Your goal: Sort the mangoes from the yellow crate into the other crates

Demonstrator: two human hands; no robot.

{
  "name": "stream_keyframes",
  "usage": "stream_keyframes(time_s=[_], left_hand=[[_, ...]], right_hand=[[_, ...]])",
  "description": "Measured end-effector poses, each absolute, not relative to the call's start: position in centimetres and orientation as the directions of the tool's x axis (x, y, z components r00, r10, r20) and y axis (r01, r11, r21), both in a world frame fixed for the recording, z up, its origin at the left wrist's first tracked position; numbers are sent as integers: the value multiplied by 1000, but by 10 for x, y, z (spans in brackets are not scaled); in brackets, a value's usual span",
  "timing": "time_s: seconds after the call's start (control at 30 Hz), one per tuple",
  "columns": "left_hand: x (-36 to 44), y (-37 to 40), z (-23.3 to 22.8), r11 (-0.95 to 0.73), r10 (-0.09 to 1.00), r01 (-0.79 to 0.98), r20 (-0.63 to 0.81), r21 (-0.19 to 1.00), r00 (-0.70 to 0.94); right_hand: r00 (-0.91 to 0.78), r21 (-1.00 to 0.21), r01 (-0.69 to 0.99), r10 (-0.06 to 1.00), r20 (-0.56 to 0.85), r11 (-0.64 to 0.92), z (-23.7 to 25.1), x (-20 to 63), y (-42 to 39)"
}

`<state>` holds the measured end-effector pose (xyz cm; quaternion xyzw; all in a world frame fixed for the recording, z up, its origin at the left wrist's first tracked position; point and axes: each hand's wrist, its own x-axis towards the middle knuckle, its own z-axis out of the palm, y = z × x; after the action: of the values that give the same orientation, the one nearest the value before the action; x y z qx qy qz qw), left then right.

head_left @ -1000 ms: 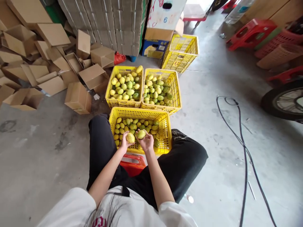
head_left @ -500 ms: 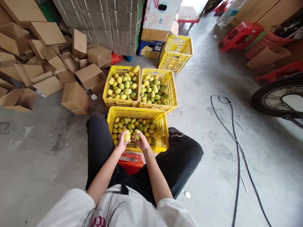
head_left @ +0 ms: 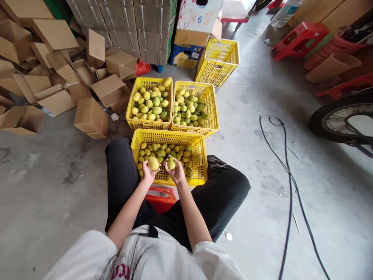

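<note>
My left hand [head_left: 149,173] is closed round a yellow lemon [head_left: 153,163], which faces up. Beside it, my right hand [head_left: 176,172] grips a greener lemon [head_left: 171,163]. The hands are slightly apart, over the near yellow crate [head_left: 201,157], where many yellow and green lemons [head_left: 160,153] lie, mostly toward its far side. Just beyond stand two more yellow crates, the left one [head_left: 134,123] heaped with yellowish lemons [head_left: 149,104], the right one [head_left: 215,111] holding smaller-looking greenish lemons [head_left: 188,114].
An orange-red plastic stool [head_left: 161,202] supports the near crate between my knees. Cardboard boxes [head_left: 91,117] pile up on the left, with stacked flattened cartons [head_left: 122,29] behind. Another yellow crate [head_left: 217,64] stands farther back. A black cable [head_left: 288,171] and a wheel [head_left: 344,118] are at right.
Both lemons have been turned in my hands and now show more of their faces. My left hand has shifted slightly left; the view has tilted a little.
</note>
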<state>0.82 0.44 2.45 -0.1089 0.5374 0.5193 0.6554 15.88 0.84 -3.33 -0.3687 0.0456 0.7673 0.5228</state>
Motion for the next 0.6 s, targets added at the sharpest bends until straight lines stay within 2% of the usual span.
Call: stream_keyframes(time_s=[0.27,0.47,0.6], left_hand=[[14,6,30,467,626,-753,-775,464,-90],[12,6,27,458,558,-772,-819,440,-136],[11,5,25,472,584,-772,-807,424,-86]], right_hand=[[-146,-354,-829,778,-611,-433,-33,155,9],[-94,-326,-861,752,-653,-391,-35,154,11],[-111,-344,-843,759,-642,-414,-38,152,10]])
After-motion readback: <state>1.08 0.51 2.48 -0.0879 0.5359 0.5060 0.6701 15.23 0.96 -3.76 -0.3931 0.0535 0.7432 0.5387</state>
